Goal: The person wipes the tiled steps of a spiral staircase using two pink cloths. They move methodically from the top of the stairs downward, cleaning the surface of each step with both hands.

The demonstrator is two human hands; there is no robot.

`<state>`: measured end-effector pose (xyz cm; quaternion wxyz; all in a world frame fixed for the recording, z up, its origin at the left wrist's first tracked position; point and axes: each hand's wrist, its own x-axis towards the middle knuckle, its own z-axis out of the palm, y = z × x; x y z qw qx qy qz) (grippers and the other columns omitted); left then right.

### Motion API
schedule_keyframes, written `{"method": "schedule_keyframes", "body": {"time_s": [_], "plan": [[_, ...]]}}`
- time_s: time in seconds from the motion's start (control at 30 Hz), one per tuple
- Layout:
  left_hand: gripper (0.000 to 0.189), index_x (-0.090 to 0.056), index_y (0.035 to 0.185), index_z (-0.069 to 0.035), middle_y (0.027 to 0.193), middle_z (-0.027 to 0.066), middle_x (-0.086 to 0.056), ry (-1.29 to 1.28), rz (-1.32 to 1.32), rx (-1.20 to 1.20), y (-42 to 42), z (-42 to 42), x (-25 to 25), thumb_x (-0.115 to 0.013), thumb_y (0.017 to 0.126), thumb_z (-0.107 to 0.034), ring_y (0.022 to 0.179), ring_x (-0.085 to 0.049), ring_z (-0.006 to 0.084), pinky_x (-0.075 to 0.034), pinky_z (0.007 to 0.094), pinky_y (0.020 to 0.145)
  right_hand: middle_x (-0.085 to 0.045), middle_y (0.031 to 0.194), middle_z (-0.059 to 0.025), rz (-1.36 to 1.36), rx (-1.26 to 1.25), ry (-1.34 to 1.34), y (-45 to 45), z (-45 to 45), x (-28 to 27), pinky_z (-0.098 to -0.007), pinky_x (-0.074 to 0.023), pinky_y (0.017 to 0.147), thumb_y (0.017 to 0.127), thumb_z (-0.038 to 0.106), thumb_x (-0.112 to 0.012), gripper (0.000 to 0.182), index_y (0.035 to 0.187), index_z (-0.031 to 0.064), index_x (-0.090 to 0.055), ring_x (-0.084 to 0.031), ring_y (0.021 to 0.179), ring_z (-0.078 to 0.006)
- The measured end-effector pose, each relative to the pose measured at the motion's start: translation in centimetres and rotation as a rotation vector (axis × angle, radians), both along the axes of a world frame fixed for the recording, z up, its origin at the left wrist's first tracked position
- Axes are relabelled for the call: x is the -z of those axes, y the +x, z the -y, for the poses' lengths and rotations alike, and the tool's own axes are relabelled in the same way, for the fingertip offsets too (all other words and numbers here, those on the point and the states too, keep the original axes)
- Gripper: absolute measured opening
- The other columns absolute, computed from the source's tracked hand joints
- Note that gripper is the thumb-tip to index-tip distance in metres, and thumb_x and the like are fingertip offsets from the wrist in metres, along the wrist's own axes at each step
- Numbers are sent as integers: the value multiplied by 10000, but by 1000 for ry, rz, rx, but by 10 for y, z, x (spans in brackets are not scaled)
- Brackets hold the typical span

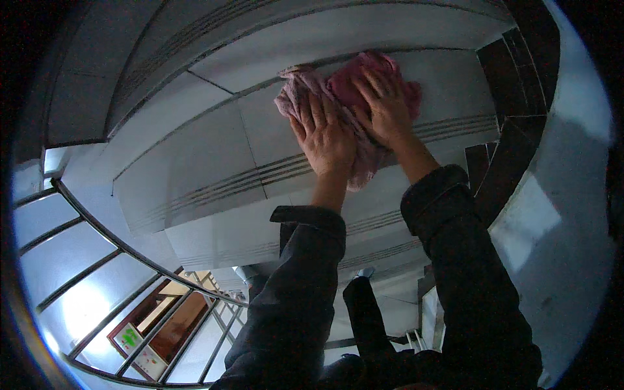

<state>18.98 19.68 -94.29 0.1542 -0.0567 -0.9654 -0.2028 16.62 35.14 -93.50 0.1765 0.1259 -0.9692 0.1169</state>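
Both my hands press on terry-like cloth spread over a pale tiled stair tread [195,151]. Under my left hand [329,134] is a light pink cloth [297,83], bunched at its far edge and hanging past the tread's grooved nosing at the near side. My right hand [385,109] rests on a darker pink cloth [348,80], its fingers slightly bent into the fabric. The two pinks touch; whether they are separate cloths or one folded piece, I cannot tell. The fingertips point towards the riser.
A metal stair railing [136,258] curves along the left. Dark skirting tiles [519,141] step up the right, beside a pale wall [575,195]. More steps with grooved edges lie above and below. My legs [365,312] stand on the lower steps.
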Motion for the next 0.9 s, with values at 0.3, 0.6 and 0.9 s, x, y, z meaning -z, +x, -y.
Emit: {"method": "schedule_keyframes", "body": {"time_s": [0.3,0.6,0.9], "plan": [[608,-491,1422,-53,1505,165,-428,-28,2,60,0,-40,2,-532,836,-210,1443,-316,340,-166,568,1191,-444,1496,-105,-67,84,1,-4,-57,15,-505,-298,1157,892,344,-642,563,1410,158,-526,-417,1365,-337],[569,-518,1400,-46,1492,147,-451,-21,-43,70,3,-84,4,-527,861,-229,1439,-328,343,-191,573,1184,-441,1488,-131,-68,196,-16,-6,-131,16,-517,-303,1151,889,302,-674,576,1422,155,-512,-418,1358,-357],[547,-544,1364,-41,1437,151,-502,-40,-42,126,3,-98,-1,-536,865,-264,1428,-352,343,-206,563,1181,-426,1499,-153,-35,320,26,0,-204,11,-517,-341,1119,910,305,-655,563,1421,123,-504,-403,1374,-361]]}}
